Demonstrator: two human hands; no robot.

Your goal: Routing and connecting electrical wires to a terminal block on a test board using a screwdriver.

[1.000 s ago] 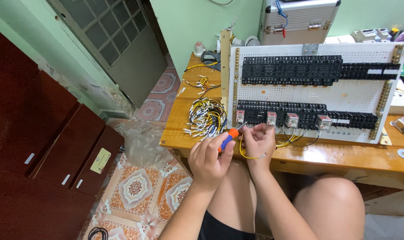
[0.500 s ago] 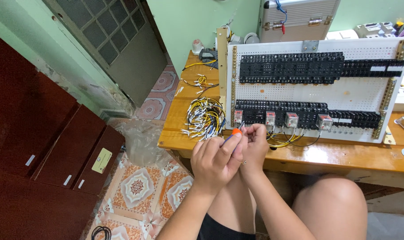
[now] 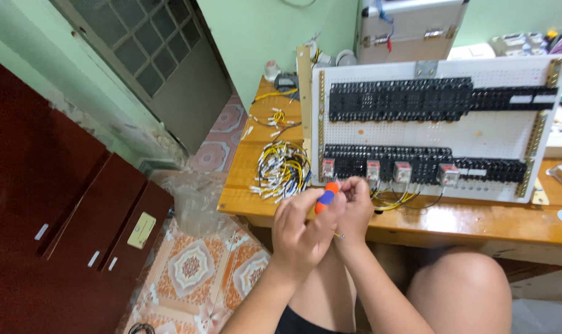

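At the front edge of the wooden workbench (image 3: 479,229): both hands meet, just below the lower row of parts on the white board.
Left hand (image 3: 302,232): fingers curled shut around a screwdriver (image 3: 325,196) with an orange and blue handle; the handle tip sticks up between thumb and forefinger.
Right hand (image 3: 355,207): fingertips pinched narrow right beside the screwdriver handle, touching the left hand; what they pinch is too small to tell, perhaps the end of a yellow wire.
Screwdriver: upright, slightly tilted, in front of the board's lower left corner; its shaft is hidden by the hands.
Perforated board (image 3: 429,133): white, standing on the bench, with two rows of black terminal blocks (image 3: 398,99) and four clear relays (image 3: 403,171) in the lower row.
Yellow wires (image 3: 395,199): looping out under the lower row, just right of the right hand.
Wire bundle (image 3: 281,168): yellow and black leads with white ends, lying on the bench left of the board, near the left hand.
Metal case (image 3: 411,28): behind the board, against the green wall.
Dark red cabinet (image 3: 58,204): on the left, well apart from the bench.
Bare knee (image 3: 460,291): below the bench edge.
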